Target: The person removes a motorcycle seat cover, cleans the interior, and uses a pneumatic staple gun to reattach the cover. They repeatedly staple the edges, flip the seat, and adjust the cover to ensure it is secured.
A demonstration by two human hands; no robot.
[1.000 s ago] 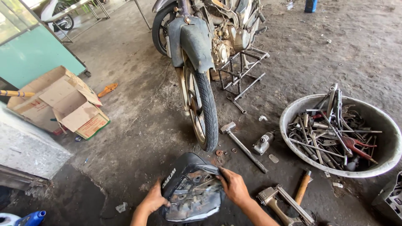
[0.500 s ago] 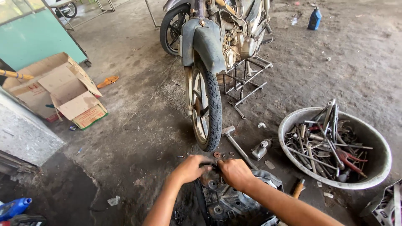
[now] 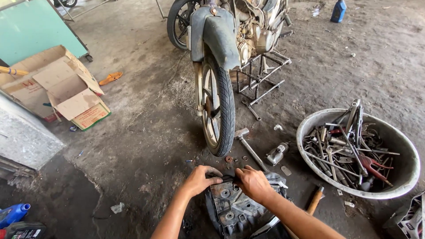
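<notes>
- One motorcycle (image 3: 230, 40) on a stand.
- One basin (image 3: 400, 188) of tools, too many to count.
- One open cardboard box (image 3: 53, 84).
- Two hands on one engine cover (image 3: 234, 208).
- Two hammers on the floor.

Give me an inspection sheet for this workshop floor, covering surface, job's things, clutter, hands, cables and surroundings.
Surface: dirty concrete floor, oil-stained.
Job's things: greasy engine cover on the floor.
Clutter: hammer, washers, small metal cylinder, basin of tools, wooden handle.
Hands: left hand and right hand both grip the cover's top edge.
Cables: nothing seen.
Surroundings: motorcycle on stand, open cardboard box, blue bottles.
</notes>
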